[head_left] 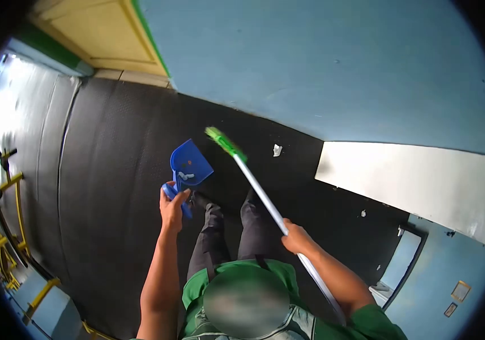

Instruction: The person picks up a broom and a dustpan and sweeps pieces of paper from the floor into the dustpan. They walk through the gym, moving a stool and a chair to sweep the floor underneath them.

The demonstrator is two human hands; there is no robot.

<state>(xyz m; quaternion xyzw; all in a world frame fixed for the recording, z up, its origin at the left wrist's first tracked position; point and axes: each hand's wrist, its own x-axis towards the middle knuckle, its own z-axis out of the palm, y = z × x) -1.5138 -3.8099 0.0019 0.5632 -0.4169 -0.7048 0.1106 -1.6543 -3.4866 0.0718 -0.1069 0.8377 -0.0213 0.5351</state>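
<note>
My left hand (173,208) is closed round the handle of a blue dustpan (196,161), which holds some white scraps and small bits. In my right hand (298,237) is the white pole of a broom (260,192), gripped partway along. The broom's green head (225,144) is at or just above the dark floor, to the right of the dustpan and apart from it. A crumpled white scrap (277,150) lies on the floor to the right of the broom head.
A blue wall (321,62) runs along the far side, with a yellow door (101,34) at the upper left. A white panel (401,175) stands at the right. Another white scrap (363,213) lies near it. Yellow-framed equipment (13,232) is at the left.
</note>
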